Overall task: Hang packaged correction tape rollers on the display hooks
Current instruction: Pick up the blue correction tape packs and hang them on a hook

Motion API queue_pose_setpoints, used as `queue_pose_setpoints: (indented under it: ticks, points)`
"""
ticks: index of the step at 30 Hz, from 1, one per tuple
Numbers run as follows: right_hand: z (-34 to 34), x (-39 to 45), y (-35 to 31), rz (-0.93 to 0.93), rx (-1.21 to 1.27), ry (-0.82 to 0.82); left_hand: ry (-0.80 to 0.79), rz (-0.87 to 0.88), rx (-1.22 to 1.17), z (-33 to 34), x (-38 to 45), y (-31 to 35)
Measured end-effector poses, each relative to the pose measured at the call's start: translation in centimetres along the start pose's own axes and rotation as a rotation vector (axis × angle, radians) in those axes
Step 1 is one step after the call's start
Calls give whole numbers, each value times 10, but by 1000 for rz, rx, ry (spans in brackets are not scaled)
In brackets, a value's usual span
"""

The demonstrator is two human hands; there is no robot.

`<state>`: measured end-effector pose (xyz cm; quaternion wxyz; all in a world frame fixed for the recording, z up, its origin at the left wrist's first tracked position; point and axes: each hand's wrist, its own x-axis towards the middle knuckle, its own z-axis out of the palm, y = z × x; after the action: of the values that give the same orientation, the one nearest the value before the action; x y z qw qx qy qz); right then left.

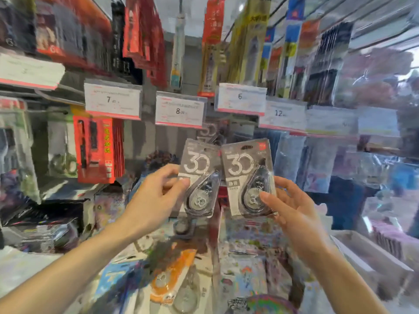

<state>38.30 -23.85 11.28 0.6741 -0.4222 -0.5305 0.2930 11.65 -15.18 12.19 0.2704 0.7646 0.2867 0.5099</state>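
Left hand (156, 191): thumb and fingers pinching left correction tape pack (199, 177) by its left edge. Right hand (288, 200): fingers curled behind right correction tape pack (248, 177), thumb on its front. Both packs upright, side by side, upper corners touching, raised below price tag marked 8 (180, 111). Neither hung yet; similar pack (208, 131) seemingly already on a hook behind, hook itself too blurred to tell. Open room: narrow gap between red packs (97, 150) on left and clear bags (292, 159) on right; price tags overhanging above
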Motion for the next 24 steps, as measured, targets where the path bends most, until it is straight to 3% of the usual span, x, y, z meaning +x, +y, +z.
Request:
queue_pose_setpoints:
  ticks: [9,24]
  points:
    - [-39,18,-9,-53,-53,-108,228,126,320,-3,12,57]
    - [-1,40,-15,-161,-115,-216,294,185,335,-31,20,81]
